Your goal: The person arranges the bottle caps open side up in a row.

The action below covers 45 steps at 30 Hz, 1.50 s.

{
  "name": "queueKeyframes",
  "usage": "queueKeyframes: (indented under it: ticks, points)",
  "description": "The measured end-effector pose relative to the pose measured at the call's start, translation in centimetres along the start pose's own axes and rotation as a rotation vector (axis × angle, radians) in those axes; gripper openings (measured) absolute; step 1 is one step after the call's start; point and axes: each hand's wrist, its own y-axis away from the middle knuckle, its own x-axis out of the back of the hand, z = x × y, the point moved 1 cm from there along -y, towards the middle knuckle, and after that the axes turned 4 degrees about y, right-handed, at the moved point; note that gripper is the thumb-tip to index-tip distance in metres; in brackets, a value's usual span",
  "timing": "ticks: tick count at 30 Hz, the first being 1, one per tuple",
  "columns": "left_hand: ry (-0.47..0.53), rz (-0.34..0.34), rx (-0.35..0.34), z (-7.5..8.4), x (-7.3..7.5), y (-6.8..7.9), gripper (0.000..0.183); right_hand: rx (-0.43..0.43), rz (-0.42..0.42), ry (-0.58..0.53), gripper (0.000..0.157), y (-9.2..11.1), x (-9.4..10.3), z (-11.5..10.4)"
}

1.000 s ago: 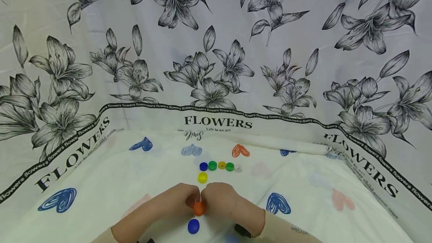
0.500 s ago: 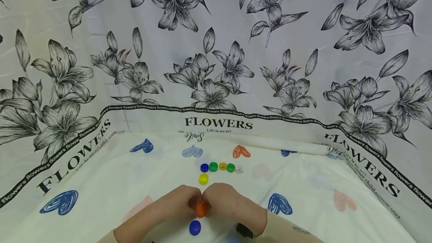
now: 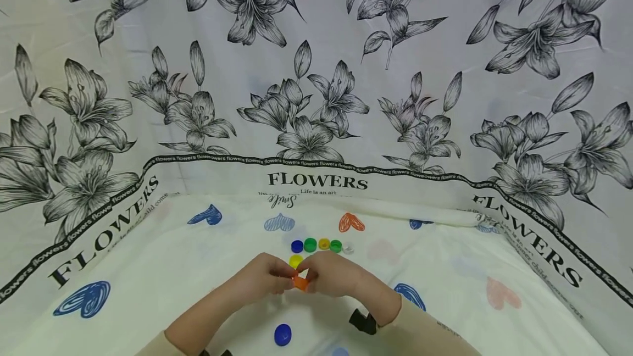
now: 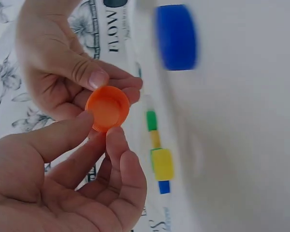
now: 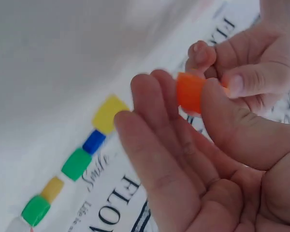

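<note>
Both hands hold one orange bottle cap (image 3: 300,283) between them, lifted above the cloth. My left hand (image 3: 257,282) pinches its left side with thumb and fingertips; my right hand (image 3: 331,276) pinches the other side. In the left wrist view the open hollow of the orange cap (image 4: 106,108) faces the camera, while the right wrist view shows its side. A yellow cap (image 3: 296,261) sits just beyond the fingertips, partly covered by them. Nearer the body lies a blue cap (image 3: 283,334), apart from both hands.
Behind the yellow cap, a row runs left to right: a dark blue cap (image 3: 296,246), a green cap (image 3: 310,244), a smaller yellow cap (image 3: 323,244), another green cap (image 3: 336,245) and a clear cap (image 3: 348,247). White cloth with printed hearts covers the surface; a flowered curtain (image 3: 316,125) hangs behind.
Both hands have moved forward with the orange cap, away from the near blue cap and up to the yellow one. Their fingers were bunched closer around the orange cap before. The other caps stayed put.
</note>
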Motion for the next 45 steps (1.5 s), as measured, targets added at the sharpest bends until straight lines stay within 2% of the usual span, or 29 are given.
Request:
queueKeyframes:
  ticks: [3,5,10,14,19,22,30,35,41,45]
  points:
    - [0.053,0.065,0.035,0.5,0.1,-0.3,0.017,-0.052,0.001,-0.153,0.032,0.1,0.7,0.4]
    - [0.098,0.099,0.050,0.7,0.0,-0.5,0.017,-0.077,0.011,-0.207,0.030,0.1,1.0,0.7]
    - [0.227,0.192,0.058,0.6,-0.8,-1.2,0.016,-0.115,0.039,-0.254,0.023,-0.1,1.6,1.8]
    - [0.269,0.271,0.065,0.4,-1.3,-1.8,0.016,-0.121,0.069,-0.264,0.019,-0.5,2.0,2.4]
    - [0.313,0.308,0.113,0.7,-1.9,-1.9,0.021,-0.154,0.104,-0.291,0.019,-0.8,2.2,2.7]
    - [0.336,0.302,0.132,0.9,-2.3,-1.7,0.026,-0.174,0.130,-0.290,0.015,-1.0,1.9,3.0]
    - [0.396,0.214,0.153,1.1,-3.1,-1.4,0.035,-0.203,0.180,-0.282,0.008,-1.8,1.0,3.8]
    - [0.401,0.175,0.142,0.8,-3.4,-1.4,0.040,-0.232,0.153,-0.224,0.011,-2.2,0.5,4.3]
    - [0.404,0.114,0.122,0.9,-3.6,-1.3,0.043,-0.247,0.109,-0.137,0.020,-2.0,0.8,4.3]
    - [0.399,0.107,0.151,1.0,-3.7,-1.2,0.044,-0.259,0.068,-0.106,0.028,-1.9,0.9,4.3]
